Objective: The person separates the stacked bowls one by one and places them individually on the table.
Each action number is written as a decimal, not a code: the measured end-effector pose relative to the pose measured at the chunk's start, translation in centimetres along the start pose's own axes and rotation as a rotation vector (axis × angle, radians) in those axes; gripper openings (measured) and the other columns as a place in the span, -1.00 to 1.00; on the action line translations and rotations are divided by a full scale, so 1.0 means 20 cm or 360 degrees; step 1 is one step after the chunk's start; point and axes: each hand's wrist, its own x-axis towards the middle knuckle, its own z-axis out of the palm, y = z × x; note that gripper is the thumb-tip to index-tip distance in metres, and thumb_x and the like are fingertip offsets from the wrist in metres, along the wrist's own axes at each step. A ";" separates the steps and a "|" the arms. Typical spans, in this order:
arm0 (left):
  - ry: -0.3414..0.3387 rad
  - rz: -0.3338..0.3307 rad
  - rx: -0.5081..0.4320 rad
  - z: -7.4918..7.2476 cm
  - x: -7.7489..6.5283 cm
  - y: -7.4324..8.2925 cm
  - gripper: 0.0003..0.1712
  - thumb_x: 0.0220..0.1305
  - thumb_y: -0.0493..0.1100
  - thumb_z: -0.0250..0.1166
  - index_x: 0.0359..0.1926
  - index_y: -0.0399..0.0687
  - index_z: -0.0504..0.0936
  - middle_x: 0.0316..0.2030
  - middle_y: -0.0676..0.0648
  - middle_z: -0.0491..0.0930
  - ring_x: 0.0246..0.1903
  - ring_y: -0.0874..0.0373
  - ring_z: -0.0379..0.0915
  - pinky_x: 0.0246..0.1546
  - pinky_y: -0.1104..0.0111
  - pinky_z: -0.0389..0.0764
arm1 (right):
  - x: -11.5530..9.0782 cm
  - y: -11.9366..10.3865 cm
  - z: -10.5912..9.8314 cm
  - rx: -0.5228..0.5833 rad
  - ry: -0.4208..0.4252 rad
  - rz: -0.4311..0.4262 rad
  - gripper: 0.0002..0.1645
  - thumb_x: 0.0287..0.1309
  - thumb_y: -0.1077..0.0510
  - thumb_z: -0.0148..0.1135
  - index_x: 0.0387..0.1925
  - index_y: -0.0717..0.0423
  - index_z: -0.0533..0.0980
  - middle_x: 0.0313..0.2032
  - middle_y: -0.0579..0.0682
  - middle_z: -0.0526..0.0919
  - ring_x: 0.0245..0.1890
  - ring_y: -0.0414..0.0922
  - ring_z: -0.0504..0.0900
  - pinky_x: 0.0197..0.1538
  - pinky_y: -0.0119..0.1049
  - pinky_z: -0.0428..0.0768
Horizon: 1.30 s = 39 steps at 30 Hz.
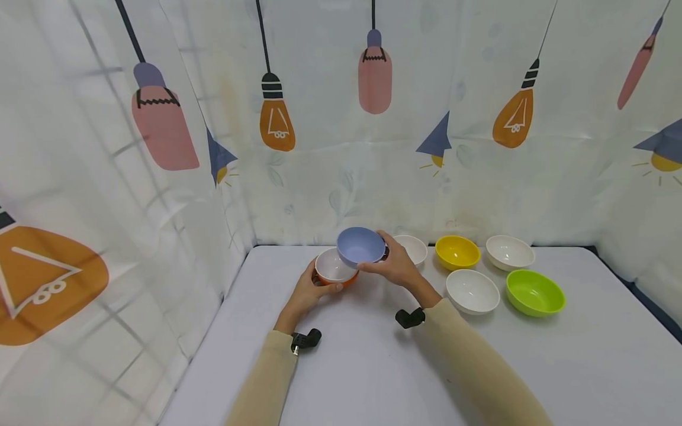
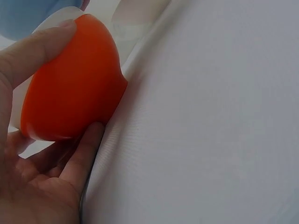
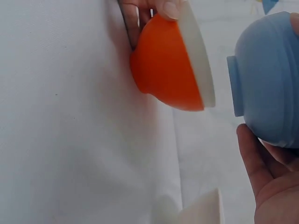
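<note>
My left hand point(image 1: 310, 291) grips an orange bowl point(image 2: 74, 84) low over the table, thumb near the rim and fingers around its lower side. Inside it sits a white bowl point(image 1: 334, 266), its pale rim standing above the orange edge in the right wrist view. My right hand point(image 1: 395, 263) holds a light blue bowl point(image 1: 360, 245) by its side, thumb at the near rim. The blue bowl point(image 3: 268, 79) is upright above the white one and a little to its right, with a gap below its foot in the right wrist view.
On the right of the white table point(image 1: 362, 367) stand several bowls: a white bowl point(image 1: 412, 249) partly behind my right hand, a yellow bowl point(image 1: 457, 252), a white bowl point(image 1: 510, 252) at the back, another white bowl point(image 1: 472, 291) and a green bowl point(image 1: 535, 293) in front. A patterned curtain point(image 1: 330, 177) hangs behind.
</note>
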 end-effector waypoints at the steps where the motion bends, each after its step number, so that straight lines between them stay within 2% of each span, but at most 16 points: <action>1: -0.0005 -0.0001 -0.0009 0.00 0.00 0.00 0.16 0.08 -0.24 0.60 0.59 -0.01 0.10 0.43 -0.23 0.33 0.40 -0.16 0.31 0.44 0.04 0.33 | -0.01 0.00 -0.01 -0.0005 -0.0006 0.0006 0.25 -0.05 -0.19 0.61 0.56 0.01 0.15 0.45 0.11 0.36 0.31 0.11 0.48 0.34 0.06 0.55; 7: -0.0001 0.0021 -0.0046 0.00 0.01 -0.02 0.15 0.09 -0.26 0.58 0.58 0.02 0.09 0.46 -0.19 0.30 0.48 -0.13 0.21 0.51 0.00 0.23 | -0.12 0.00 -0.07 0.0004 -0.0044 0.0058 0.30 -0.03 -0.14 0.61 0.59 0.06 0.06 0.51 0.15 0.26 0.36 0.18 0.42 0.35 0.12 0.53; 10: 0.0018 0.0005 -0.0060 0.01 0.01 -0.02 0.17 0.08 -0.25 0.59 0.58 0.06 0.07 0.48 -0.17 0.26 0.51 -0.12 0.16 0.54 -0.01 0.19 | -0.18 0.03 -0.09 0.0009 -0.0060 0.0074 0.28 -0.03 -0.13 0.61 0.58 0.03 0.07 0.50 0.15 0.26 0.36 0.20 0.43 0.33 0.12 0.55; 15: 0.0045 -0.0026 -0.0087 0.02 0.01 -0.02 0.18 0.07 -0.25 0.60 0.58 0.04 0.06 0.47 -0.19 0.28 0.45 -0.12 0.22 0.49 0.02 0.23 | -0.27 0.08 -0.13 -0.0025 -0.0060 0.0066 0.22 -0.03 -0.16 0.61 0.55 -0.02 0.12 0.44 0.16 0.35 0.28 0.17 0.50 0.28 0.09 0.60; 20: 0.0062 -0.0057 -0.0056 0.01 0.02 -0.02 0.19 0.05 -0.21 0.61 0.58 0.05 0.07 0.46 -0.18 0.32 0.42 -0.09 0.27 0.45 0.05 0.28 | -0.34 0.12 -0.17 -0.0056 -0.0048 0.0099 0.28 -0.05 -0.17 0.62 0.56 0.01 0.09 0.44 0.17 0.34 0.27 0.16 0.52 0.29 0.09 0.60; 28: 0.0068 -0.0094 0.0037 0.00 0.01 -0.02 0.19 0.06 -0.09 0.62 0.58 0.11 0.07 0.49 -0.12 0.28 0.45 -0.06 0.24 0.47 0.00 0.30 | -0.42 0.15 -0.20 -0.0098 -0.0031 0.0147 0.29 -0.06 -0.19 0.62 0.56 0.05 0.09 0.45 0.19 0.32 0.31 0.20 0.48 0.28 0.13 0.59; 33: 0.0049 -0.0107 0.0025 0.00 0.01 -0.02 0.19 0.08 -0.11 0.61 0.59 0.12 0.06 0.49 -0.12 0.28 0.47 -0.07 0.22 0.48 0.00 0.27 | -0.46 0.17 -0.20 -0.0124 -0.0050 0.0186 0.25 -0.07 -0.17 0.64 0.54 0.00 0.13 0.42 0.13 0.36 0.30 0.15 0.48 0.28 0.11 0.59; 39: 0.0033 -0.0104 0.0016 -0.01 0.01 -0.02 0.17 0.11 -0.15 0.59 0.60 0.10 0.05 0.50 -0.16 0.26 0.48 -0.09 0.20 0.48 -0.01 0.24 | -0.51 0.21 -0.19 -0.0162 -0.0062 0.0218 0.29 -0.14 -0.27 0.65 0.52 0.02 0.17 0.38 0.11 0.42 0.28 0.10 0.50 0.28 0.08 0.59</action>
